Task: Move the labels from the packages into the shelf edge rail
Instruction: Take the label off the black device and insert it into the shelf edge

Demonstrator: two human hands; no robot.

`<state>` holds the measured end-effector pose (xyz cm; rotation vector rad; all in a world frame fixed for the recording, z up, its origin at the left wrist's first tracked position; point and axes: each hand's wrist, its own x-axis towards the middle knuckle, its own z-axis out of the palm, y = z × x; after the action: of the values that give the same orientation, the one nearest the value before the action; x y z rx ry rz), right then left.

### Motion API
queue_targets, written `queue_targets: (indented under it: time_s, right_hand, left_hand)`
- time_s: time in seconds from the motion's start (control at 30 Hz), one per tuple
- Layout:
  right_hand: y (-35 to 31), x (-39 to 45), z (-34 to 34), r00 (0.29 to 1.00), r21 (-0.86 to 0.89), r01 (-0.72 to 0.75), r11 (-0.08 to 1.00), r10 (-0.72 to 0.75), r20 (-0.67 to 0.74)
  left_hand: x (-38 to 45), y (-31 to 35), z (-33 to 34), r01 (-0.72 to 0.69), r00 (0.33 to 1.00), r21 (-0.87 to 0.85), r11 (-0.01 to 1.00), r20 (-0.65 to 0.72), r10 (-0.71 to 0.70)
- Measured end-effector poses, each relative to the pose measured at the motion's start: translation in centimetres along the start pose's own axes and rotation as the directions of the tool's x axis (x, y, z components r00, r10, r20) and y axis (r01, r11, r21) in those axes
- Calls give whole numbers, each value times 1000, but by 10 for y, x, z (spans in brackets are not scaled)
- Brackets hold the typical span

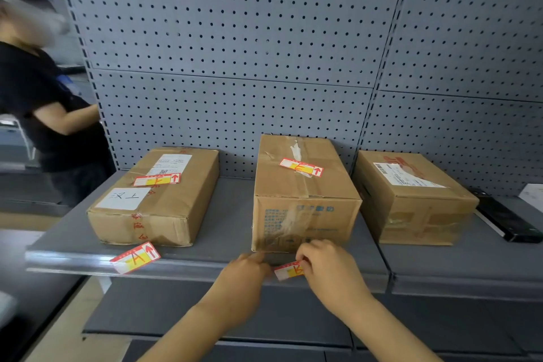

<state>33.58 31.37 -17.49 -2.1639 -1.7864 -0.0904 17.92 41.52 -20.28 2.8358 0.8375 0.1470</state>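
So roughly halfway, I'd say — both hands are on the K label (289, 270) at the shelf edge rail (182, 266), right hand (329, 269) pinching its right end, left hand (245, 270) fingers bent at its left end. The A label (135, 257) sits crooked in the rail further left. Two labels remain on boxes beyond the grip — the F label (157, 179) and E label (301, 167).

Label (135, 258) in rail reads "A"; middle box's label (301, 167) "E"
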Motion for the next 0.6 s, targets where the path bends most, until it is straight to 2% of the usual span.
queue_targets:
  time_s: [0.2, 0.37, 0.6]
  right_hand:
    - [1, 1, 12, 1000, 1, 17, 1000, -17, 14]
    - [5, -3, 11, 997, 38, 13, 999, -10, -71]
    - [14, -18, -3, 988, -18, -98, 995, 95, -118]
  left_hand:
    - [-2, -1, 2, 10, 1000, -9, 1000, 1, -10]
    - [-5, -4, -9, 3, 999, 47, 999, -33, -2]
    - [1, 12, -28, -33, 993, 117, 993, -105, 45]
